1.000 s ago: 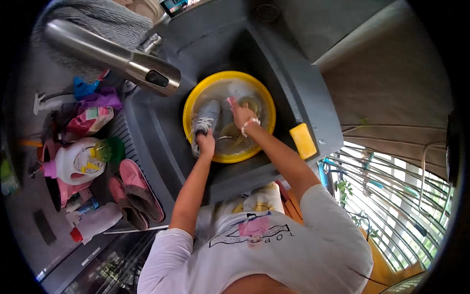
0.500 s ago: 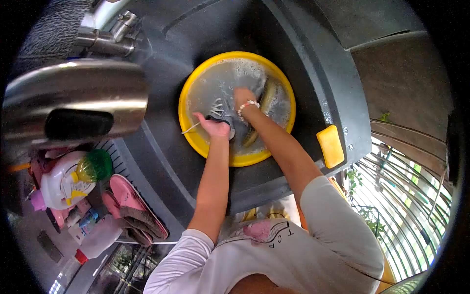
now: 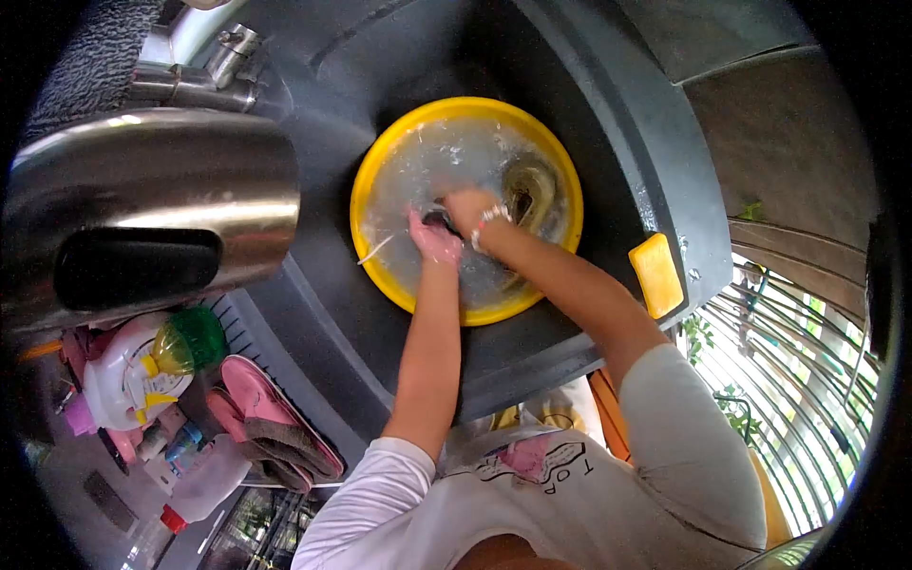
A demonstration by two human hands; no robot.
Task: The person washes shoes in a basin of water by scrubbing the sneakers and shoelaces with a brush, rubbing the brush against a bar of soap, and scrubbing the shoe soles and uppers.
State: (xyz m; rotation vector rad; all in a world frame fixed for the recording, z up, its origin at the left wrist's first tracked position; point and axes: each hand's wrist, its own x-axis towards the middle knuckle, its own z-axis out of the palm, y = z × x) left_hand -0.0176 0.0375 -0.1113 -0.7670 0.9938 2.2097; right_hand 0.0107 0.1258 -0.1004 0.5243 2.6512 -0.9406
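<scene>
Two-handed work: cups mostly submerged shoe [image 3: 438, 219] at its opening with left hand [image 3: 437, 243], fingers partly spread, likely to steady it; reaches right hand [image 3: 469, 207] beside it, fingertips hidden, grip unclear. Works inside yellow basin [image 3: 494, 312], toward left rim, likely containing suds [image 3: 456, 155].

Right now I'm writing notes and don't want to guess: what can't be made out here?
All in the head view:
Right hand: fingertips, and anything they hold, hidden by cloudy water.
Left hand: its grip, hidden by water.
Shoe between the hands: toe and sole, hidden by cloudy water and hands.
Tan item in the yellow basin: underside, submerged.
Faucet: far end, cut off at the left edge.
White bottle: label print, too small.
</scene>
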